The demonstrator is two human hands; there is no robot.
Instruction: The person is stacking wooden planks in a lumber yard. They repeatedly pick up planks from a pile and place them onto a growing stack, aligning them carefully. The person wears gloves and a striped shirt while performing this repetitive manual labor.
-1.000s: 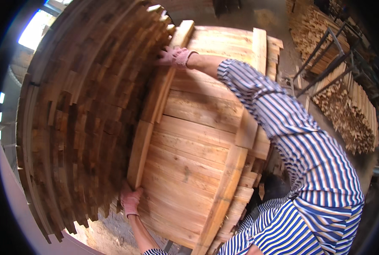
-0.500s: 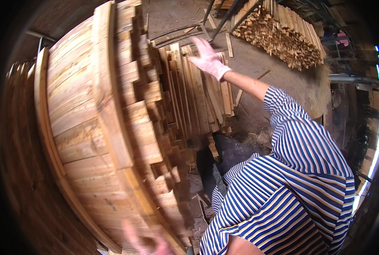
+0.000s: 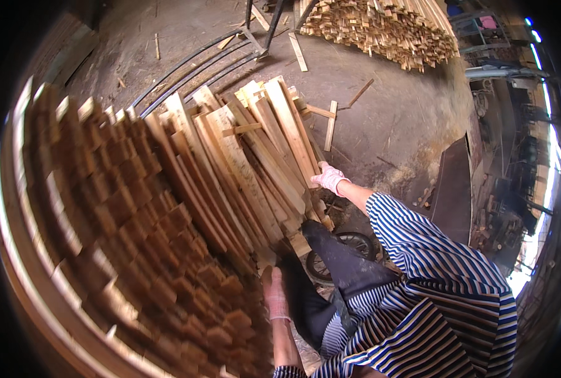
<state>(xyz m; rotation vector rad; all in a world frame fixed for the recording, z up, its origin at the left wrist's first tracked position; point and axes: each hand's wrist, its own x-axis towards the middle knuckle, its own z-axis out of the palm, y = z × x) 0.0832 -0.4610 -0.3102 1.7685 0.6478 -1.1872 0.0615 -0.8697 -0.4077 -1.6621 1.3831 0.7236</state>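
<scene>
A loose pile of long wooden boards (image 3: 246,176) lies fanned out in front of me. My right hand (image 3: 331,178), in a pale pink knitted glove, is closed at the near end of the outermost board (image 3: 291,132) on the pile's right side. Its fingertips are partly hidden against the wood. Down by the near ends of the boards is my left hand (image 3: 275,295), gloved the same way. It points away from me, close to the big stack's edge, and its fingers are too blurred and shaded to show whether they grip anything.
A tall stack of wooden strips (image 3: 148,252) fills the left side. Past the boards, a black metal frame (image 3: 198,66) lies on the dirt floor, with another wood stack (image 3: 381,31) at the far right. A spoked wheel (image 3: 356,242) is by my legs; a dark sheet (image 3: 453,189) leans right.
My view has swung so the big stack now shows its stepped ends. My right hand has come down from above the boards to the outer one. My left has moved to their near ends.
</scene>
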